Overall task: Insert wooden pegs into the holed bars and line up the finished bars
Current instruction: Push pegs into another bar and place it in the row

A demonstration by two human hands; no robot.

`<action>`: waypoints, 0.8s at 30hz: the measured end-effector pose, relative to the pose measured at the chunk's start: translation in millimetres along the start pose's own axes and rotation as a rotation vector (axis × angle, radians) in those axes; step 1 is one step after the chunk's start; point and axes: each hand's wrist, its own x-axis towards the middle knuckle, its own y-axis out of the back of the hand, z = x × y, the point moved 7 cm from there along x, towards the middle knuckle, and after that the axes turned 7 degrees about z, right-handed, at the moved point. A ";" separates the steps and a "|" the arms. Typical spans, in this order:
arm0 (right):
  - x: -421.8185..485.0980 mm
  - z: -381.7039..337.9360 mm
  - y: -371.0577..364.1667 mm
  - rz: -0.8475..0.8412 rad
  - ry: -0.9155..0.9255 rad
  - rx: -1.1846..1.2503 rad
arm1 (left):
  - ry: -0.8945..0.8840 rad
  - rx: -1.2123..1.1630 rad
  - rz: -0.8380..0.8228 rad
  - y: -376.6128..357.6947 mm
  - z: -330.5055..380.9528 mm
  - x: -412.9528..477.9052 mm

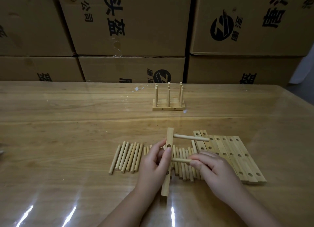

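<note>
My left hand [155,164] grips a holed wooden bar [169,137] held on edge above the table, its long axis running away from me. One peg [191,137] sticks out of the bar's far hole, pointing right. My right hand [211,167] pinches a second peg [181,160], whose left end meets the bar by my left thumb. An empty hole shows in the bar between the two pegs. Loose pegs [129,156] lie in a row below my hands. Bare holed bars [237,156] lie side by side at the right. Finished bars [168,104] with upright pegs stand further back.
Stacked cardboard boxes [129,22] with black print form a wall behind the wooden table [68,124]. The table top is glossy with light reflections near its front edge. A few white scraps [138,88] lie near the table's back edge.
</note>
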 end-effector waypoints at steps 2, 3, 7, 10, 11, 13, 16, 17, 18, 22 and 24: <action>-0.2 -0.9 -1.8 0.013 -0.003 0.000 | 0.058 -0.031 -0.001 -0.3 -4.9 2.0; 0.3 -3.6 -1.6 0.035 0.008 -0.004 | 0.118 -0.062 0.006 -0.7 -9.0 3.3; 1.2 -5.8 12.5 0.196 -0.010 -0.020 | 0.267 -0.115 -0.003 -4.0 -19.9 4.3; -1.1 -3.3 28.6 0.355 -0.021 0.019 | 0.319 -0.202 0.032 0.2 -20.3 6.9; -0.6 -3.7 28.0 0.342 -0.016 -0.003 | 0.342 -0.238 0.064 3.1 -21.1 8.5; 1.0 -7.0 17.8 0.210 0.032 -0.135 | 0.366 -0.284 0.117 7.7 -21.4 11.3; -3.8 -7.8 -13.9 -0.146 0.146 -0.382 | 0.393 -0.340 0.131 8.6 -22.0 12.5; -7.2 -3.1 -22.1 -0.245 0.149 -0.442 | 0.400 -0.359 0.137 9.2 -22.3 12.9; -9.8 2.8 -27.6 -0.315 0.152 -0.496 | 0.410 -0.378 0.146 9.9 -23.3 13.1; -10.7 16.3 -32.2 -0.377 0.149 -0.645 | 0.484 -0.463 0.146 8.6 -28.8 13.6; -8.4 16.9 -30.1 -0.356 0.142 -0.658 | 0.502 -0.483 0.145 7.9 -31.3 14.0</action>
